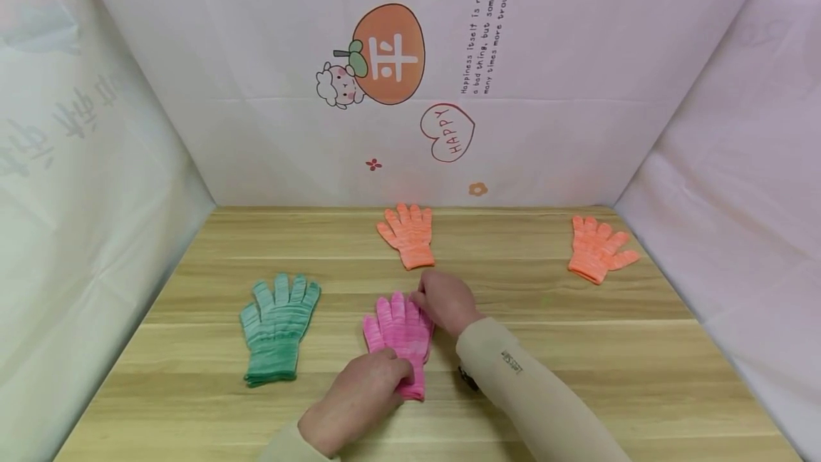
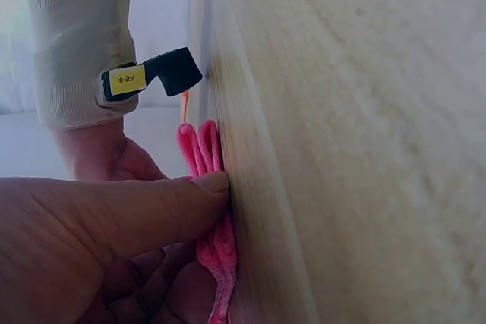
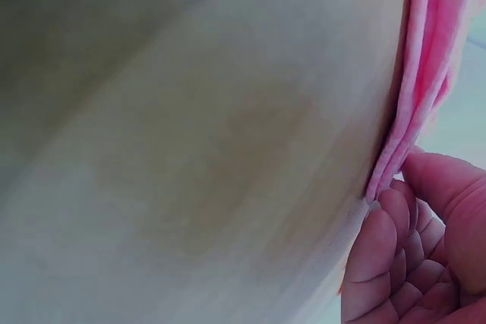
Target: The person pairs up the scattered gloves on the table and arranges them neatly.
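A pink glove stack [image 1: 404,334] is laid flat on the table [image 1: 513,241], near its front, with its fingers pointed away and its cuff toward the wearer of the camera. Both hands are clamped on it. By the right hand [image 1: 447,301] a fingertip at the upper right is pinched between thumb and fingers; by the left hand [image 1: 359,391] the lower part is gripped from the left, with the thumb pressed against the layers near the cuff. Two layers are shown side by side at the edges in the left wrist view (two gloves, it would seem, rather than one).

The step in hand is judged to be the matching of the pink layers, finger over finger. For the next move, the remaining fingertips and the cuff should be evened and smoothed before the grip is loosened, lest the upper layer be dragged askew.

To the left, a green glove stack [image 1: 277,330] is set, its cuff apparently doubled. At the back, an orange glove [image 1: 409,236] is placed near the middle, and a second orange glove [image 1: 599,249] well apart at the right; pairing of these appears not yet done.
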The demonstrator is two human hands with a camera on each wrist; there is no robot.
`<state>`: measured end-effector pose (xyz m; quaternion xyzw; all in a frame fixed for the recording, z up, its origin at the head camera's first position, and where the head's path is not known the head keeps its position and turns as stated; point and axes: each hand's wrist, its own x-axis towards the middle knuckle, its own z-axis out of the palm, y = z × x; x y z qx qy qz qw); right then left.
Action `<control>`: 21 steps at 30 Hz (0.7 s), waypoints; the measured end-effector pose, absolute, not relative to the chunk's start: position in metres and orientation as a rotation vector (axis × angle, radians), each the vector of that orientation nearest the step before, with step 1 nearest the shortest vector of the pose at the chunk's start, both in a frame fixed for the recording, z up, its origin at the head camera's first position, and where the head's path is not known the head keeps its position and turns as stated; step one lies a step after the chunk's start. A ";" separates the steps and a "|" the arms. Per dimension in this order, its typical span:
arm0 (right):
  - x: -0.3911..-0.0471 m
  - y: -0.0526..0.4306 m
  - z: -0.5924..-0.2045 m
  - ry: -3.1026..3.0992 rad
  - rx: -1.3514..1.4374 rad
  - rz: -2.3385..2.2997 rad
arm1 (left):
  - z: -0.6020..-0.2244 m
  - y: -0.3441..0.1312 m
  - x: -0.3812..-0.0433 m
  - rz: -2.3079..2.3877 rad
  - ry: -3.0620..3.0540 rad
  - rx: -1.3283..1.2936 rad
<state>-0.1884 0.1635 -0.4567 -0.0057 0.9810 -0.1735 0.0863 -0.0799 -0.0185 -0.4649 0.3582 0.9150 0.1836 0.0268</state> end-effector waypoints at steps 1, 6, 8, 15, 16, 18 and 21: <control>-0.189 0.164 -0.456 2.924 -0.010 -0.522 | -0.465 -0.019 -0.080 0.569 2.826 1.109; -0.186 0.162 -0.447 2.922 -0.028 -0.590 | -0.466 -0.020 -0.080 0.583 2.827 1.116; -0.182 0.160 -0.442 2.909 -0.081 -0.609 | -0.466 -0.022 -0.081 0.585 2.830 1.119; -0.171 0.148 -0.439 2.780 -0.266 -0.587 | -0.467 -0.023 -0.081 0.598 2.826 1.118; -0.170 0.147 -0.440 2.777 -0.276 -0.570 | -0.467 -0.022 -0.081 0.600 2.825 1.118; -0.171 0.146 -0.442 2.789 -0.273 -0.549 | -0.467 -0.022 -0.081 0.606 2.827 1.124; -0.174 0.146 -0.446 2.826 -0.237 -0.552 | -0.467 -0.021 -0.081 0.607 2.829 1.136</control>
